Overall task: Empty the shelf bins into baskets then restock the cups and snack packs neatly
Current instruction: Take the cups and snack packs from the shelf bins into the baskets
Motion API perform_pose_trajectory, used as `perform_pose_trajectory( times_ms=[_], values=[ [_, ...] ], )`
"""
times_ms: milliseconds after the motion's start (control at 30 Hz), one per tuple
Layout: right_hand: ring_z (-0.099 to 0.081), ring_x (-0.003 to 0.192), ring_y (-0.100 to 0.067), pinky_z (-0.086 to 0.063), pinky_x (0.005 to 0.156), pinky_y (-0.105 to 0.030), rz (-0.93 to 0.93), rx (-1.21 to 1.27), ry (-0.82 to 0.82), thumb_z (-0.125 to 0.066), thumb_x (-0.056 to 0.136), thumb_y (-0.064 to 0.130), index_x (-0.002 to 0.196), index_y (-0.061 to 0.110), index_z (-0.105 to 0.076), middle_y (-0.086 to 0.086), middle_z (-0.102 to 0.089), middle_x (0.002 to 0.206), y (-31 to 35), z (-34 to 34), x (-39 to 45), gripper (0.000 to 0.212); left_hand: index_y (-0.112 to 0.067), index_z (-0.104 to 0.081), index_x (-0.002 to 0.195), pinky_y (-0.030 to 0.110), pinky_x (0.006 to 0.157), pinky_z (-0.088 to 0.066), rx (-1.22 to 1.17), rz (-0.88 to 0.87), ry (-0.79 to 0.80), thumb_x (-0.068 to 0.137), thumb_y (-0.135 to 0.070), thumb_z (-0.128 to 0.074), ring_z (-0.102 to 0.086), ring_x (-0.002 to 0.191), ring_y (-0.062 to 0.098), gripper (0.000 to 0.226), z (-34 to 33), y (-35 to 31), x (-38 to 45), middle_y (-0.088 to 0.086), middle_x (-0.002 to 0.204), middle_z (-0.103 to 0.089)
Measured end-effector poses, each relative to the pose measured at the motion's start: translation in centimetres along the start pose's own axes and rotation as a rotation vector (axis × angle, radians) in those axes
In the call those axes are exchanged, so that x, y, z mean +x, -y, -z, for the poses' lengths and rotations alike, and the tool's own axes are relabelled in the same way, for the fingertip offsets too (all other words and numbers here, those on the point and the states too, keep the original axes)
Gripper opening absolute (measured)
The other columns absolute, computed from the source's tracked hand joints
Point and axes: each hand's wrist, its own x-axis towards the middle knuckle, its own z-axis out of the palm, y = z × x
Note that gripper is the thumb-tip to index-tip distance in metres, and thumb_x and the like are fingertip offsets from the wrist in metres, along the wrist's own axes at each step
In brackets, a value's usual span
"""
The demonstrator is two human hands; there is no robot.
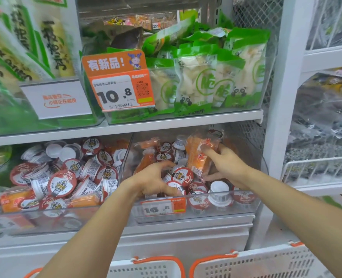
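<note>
Reaching into bin (246,199): left grip (153,180) clutching cups (181,175), right grip (225,160) pinching orange pack (198,157).

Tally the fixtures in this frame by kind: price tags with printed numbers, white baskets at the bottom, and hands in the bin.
Price tags: 2
White baskets: 2
Hands, left hand and right hand: 2
Total: 6
</note>
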Motion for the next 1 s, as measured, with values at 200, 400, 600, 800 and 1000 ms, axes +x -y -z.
perform_pose_trajectory(
  times_ms=[200, 400, 600, 800, 1000],
  values=[
    [-0.074, 0.091, -0.034, -0.063, 0.069, -0.043, 0.023, 0.175, -0.077, -0.058, 0.100, 0.036, 0.128, 0.013, -0.052, -0.016, -0.073, 0.109, 0.6, 0.5, -1.0, 0.037, -0.026, -0.050, 0.138, 0.029, 0.103, -0.044, 0.057, -0.048, -0.127, 0.062, -0.033, -0.094, -0.053, 0.120, 0.014, 0.088, 0.5, -0.7, -0.7, -0.007, 0.131, -0.055],
    [-0.073, 0.095, -0.040, -0.063, 0.076, -0.045, -0.097, 0.385, -0.041, -0.057, 0.101, 0.035, 0.128, 0.009, -0.057, -0.018, -0.071, 0.115, 1.8, 1.3, -4.0, 0.037, -0.022, -0.053, 0.135, 0.031, 0.101, -0.044, -0.046, -0.035, -0.261, 0.066, -0.034, -0.092, -0.056, 0.116, 0.016, 0.081, 1.3, -2.2, -1.4, -0.006, 0.128, -0.058],
    [-0.072, 0.096, -0.043, -0.060, 0.084, -0.051, -0.111, 0.462, -0.021, -0.053, 0.103, 0.032, 0.124, 0.005, -0.058, -0.021, -0.069, 0.118, 2.6, 2.5, -8.8, 0.034, -0.023, -0.065, 0.110, 0.042, 0.086, -0.059, -0.187, -0.115, -0.224, 0.068, -0.021, -0.091, -0.074, 0.087, 0.019, 0.050, 0.8, -4.1, -4.0, 0.001, 0.097, -0.077],
    [-0.070, 0.075, -0.037, -0.060, 0.063, -0.042, -0.094, 0.322, 0.006, -0.059, 0.096, 0.036, 0.090, 0.009, -0.063, -0.018, -0.066, 0.083, 2.6, 6.7, -14.8, 0.029, -0.023, -0.067, 0.105, 0.031, 0.074, -0.056, -0.313, -0.223, -0.149, 0.072, -0.016, -0.088, -0.073, 0.089, 0.022, 0.040, -0.2, -8.6, -9.2, 0.008, 0.099, -0.076],
    [-0.057, 0.064, -0.030, -0.054, 0.056, -0.034, -0.424, -0.249, 0.173, -0.070, 0.075, 0.055, 0.088, 0.009, -0.063, -0.012, -0.055, 0.071, -0.4, 12.3, -19.3, 0.048, -0.019, -0.064, 0.104, 0.027, 0.077, -0.055, -0.188, -0.088, 0.193, 0.072, -0.017, -0.089, -0.068, 0.079, 0.013, 0.041, -10.0, -9.9, -9.8, 0.000, 0.088, -0.072]
  ],
)
